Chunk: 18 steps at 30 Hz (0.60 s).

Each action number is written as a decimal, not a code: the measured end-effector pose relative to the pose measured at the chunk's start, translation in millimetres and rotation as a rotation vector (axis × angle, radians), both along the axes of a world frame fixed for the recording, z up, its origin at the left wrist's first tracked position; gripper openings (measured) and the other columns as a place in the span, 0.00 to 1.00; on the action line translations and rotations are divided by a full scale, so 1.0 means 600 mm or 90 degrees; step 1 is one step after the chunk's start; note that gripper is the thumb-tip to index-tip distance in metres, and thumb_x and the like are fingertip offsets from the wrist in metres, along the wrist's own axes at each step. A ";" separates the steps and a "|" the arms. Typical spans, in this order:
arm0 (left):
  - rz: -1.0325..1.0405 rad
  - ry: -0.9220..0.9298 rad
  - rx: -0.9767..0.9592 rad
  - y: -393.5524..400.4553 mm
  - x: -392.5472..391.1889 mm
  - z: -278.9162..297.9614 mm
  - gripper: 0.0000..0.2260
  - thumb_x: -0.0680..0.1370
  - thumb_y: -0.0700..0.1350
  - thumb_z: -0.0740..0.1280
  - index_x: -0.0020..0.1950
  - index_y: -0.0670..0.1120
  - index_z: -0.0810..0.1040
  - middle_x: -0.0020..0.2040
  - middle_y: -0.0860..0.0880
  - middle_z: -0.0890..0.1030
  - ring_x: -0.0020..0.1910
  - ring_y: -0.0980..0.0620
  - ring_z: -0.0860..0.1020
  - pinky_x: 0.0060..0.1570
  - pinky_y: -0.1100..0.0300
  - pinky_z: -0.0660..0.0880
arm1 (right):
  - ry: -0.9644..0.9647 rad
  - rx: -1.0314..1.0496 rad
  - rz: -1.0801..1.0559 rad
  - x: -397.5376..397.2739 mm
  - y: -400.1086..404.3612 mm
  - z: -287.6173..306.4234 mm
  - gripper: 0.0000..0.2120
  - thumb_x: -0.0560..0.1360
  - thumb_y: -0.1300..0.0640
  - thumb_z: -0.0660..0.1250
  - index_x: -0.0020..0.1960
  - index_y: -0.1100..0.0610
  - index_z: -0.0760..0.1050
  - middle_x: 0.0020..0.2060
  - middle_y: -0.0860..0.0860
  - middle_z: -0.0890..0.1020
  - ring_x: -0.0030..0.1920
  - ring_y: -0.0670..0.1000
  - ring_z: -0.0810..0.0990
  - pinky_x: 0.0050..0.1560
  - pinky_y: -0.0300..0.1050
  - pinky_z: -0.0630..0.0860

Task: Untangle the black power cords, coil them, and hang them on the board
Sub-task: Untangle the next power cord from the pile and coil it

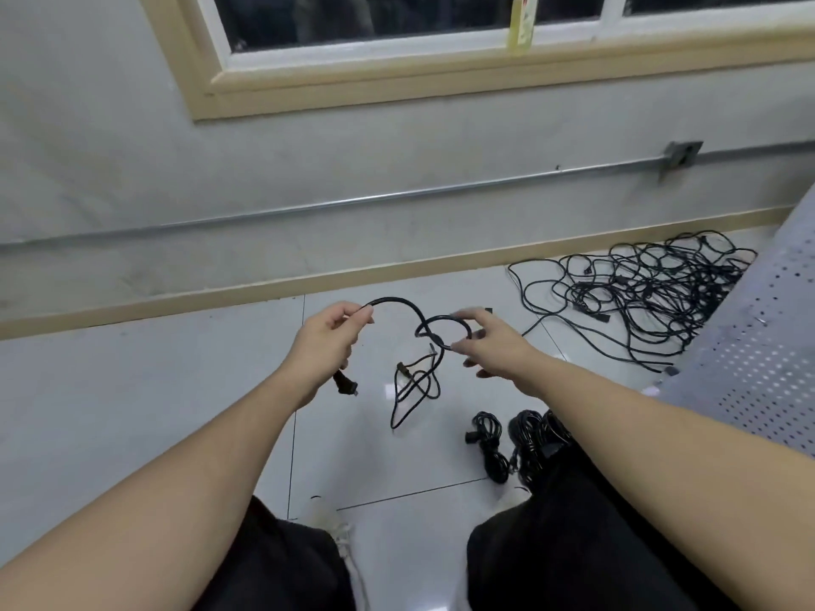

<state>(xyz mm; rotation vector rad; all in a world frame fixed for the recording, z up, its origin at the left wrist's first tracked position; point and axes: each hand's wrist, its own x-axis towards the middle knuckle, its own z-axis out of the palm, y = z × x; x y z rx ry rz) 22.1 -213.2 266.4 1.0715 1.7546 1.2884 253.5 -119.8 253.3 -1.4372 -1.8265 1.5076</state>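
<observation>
**Obs:** Head view — left hand [328, 341] pinches the cord [399, 304] near its plug end [345, 385]; right hand [487, 346], fingers loosely curled, blurred, guides a loop. Rest of it dangles above the floor [176, 390].

**Note:** How to coil well?

**Obs:** Likely even loops fed into the left hand, twist let out as it goes.

**Note:** Containers?

**Obs:** None visible. Tangled pile [639, 293] lies right by the wall; coiled bundles [511, 443] beside the knee. Perforated board [758, 346] at right — nothing visibly hung.

Grey wall [132, 138] with cream-framed window [397, 77], metal conduit [397, 195], glossy tiled floor [132, 381]
</observation>
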 end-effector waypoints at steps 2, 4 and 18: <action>0.008 -0.015 0.022 -0.010 0.012 0.008 0.09 0.82 0.52 0.68 0.46 0.50 0.82 0.29 0.57 0.66 0.27 0.55 0.61 0.28 0.63 0.61 | 0.002 0.050 0.078 -0.008 -0.019 0.012 0.16 0.80 0.60 0.64 0.63 0.45 0.79 0.49 0.47 0.80 0.44 0.47 0.77 0.43 0.36 0.72; -0.002 -0.022 0.035 -0.013 0.024 0.012 0.09 0.82 0.52 0.68 0.46 0.50 0.82 0.29 0.58 0.65 0.27 0.55 0.60 0.26 0.64 0.60 | 0.028 0.065 0.105 -0.022 -0.035 0.022 0.13 0.80 0.58 0.63 0.59 0.46 0.81 0.50 0.41 0.81 0.48 0.41 0.78 0.45 0.27 0.71; -0.003 -0.052 0.102 -0.007 0.040 0.016 0.08 0.83 0.49 0.67 0.46 0.51 0.83 0.28 0.57 0.64 0.27 0.56 0.60 0.27 0.65 0.60 | 0.121 -0.438 -0.068 -0.032 -0.001 0.000 0.15 0.80 0.45 0.67 0.44 0.55 0.71 0.42 0.57 0.85 0.37 0.54 0.86 0.36 0.45 0.83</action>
